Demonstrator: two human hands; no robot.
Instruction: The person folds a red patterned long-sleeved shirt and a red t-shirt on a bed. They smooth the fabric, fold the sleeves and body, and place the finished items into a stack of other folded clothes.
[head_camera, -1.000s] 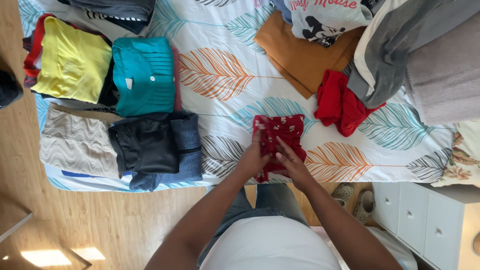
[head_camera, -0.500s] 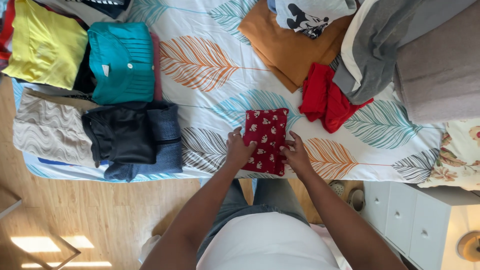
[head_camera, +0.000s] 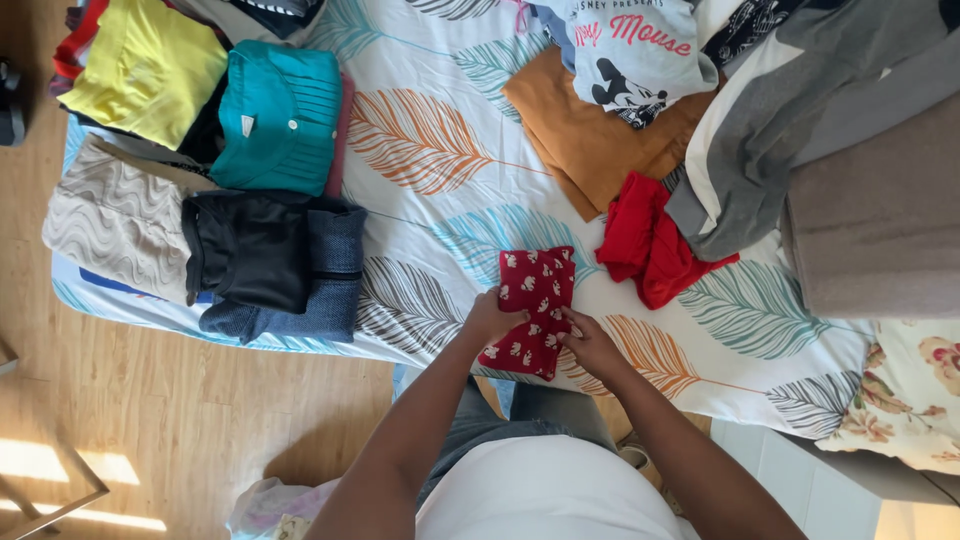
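Your work surface is the bed sheet (head_camera: 700, 350) with the leaf print, and the red patterned cloth (head_camera: 535, 300) lies folded on it near the edge closest to you. Its long axis runs away from your body, tilted slightly right at the far end. Both hands meet it at the near half: your left hand (head_camera: 492, 318) rests on the left edge, your right hand (head_camera: 590, 343) on the lower right edge (the 2 sit about equally close). The fingers (head_camera: 572, 322) lie flat on the fabric; whether any are tucked under a fold, you cannot tell. The near corner of the cloth is partly covered by your hands. A plain red garment (head_camera: 650, 240) lies just beside, to the right, not touching.
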